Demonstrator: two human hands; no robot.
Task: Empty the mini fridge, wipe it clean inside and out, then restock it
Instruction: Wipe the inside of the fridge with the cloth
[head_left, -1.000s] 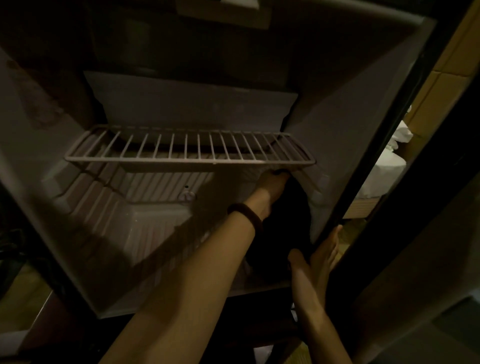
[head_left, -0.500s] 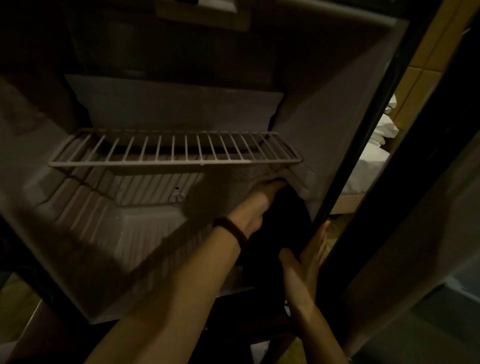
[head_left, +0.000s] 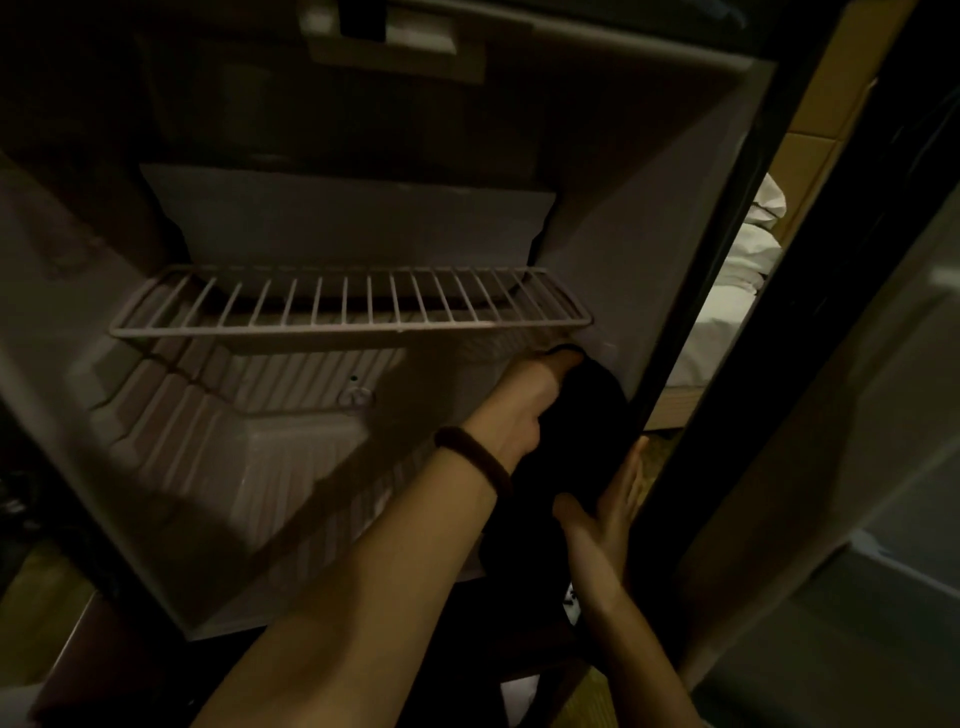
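The head view looks into the open fridge (head_left: 649, 218), whose mouth faces the camera and whose pale inner walls fill most of the frame. A wire shelf (head_left: 353, 306) spans it from left to right, its long axis level across the cavity, with nothing on it. Below it the ribbed floor steps up toward the back.

The left hand (head_left: 524, 400) reaches in under the shelf's right end, near the right inner wall. Its fingers curl round a dark cloth (head_left: 582, 415), gripping it and pressing it against that wall; the cloth hangs down toward the fridge's front lower corner. A dark band (head_left: 475, 457) circles the left wrist.

The right hand (head_left: 608, 514) is at the fridge's right front edge, fingers straight and together, pointing up, with the palm flat against the lower part of the cloth.

To the right, past the dark door edge, white bedding (head_left: 737, 291) shows. The light is dim, and no label or writing can be read anywhere.
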